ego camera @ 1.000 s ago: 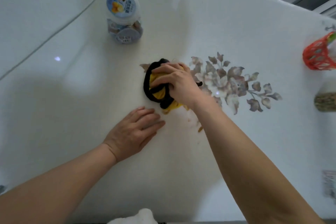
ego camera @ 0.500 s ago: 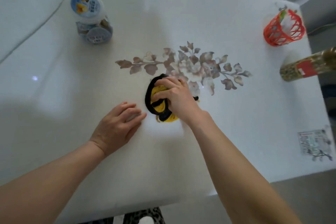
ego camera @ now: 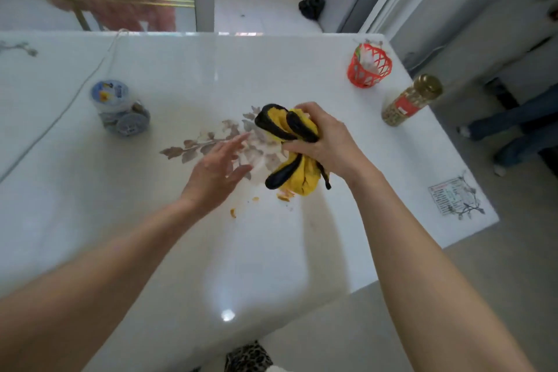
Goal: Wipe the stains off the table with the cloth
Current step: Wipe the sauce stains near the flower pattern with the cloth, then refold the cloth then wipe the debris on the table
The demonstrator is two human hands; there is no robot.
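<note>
A home: floral-printed dining table point(ego camera: 211, 251), snack jar point(ego camera: 120, 109), tiled floor point(ego camera: 262, 0).

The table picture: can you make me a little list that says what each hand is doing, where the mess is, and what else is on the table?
right hand: gripping the bunched yellow and black cloth, apparently lifted off the table
left hand: open, fingers spread, holding nothing
mess: orange crumbs on the table below the cloth
left side: clear snack jar
far right: red mesh basket, gold-lidded bottle
</note>
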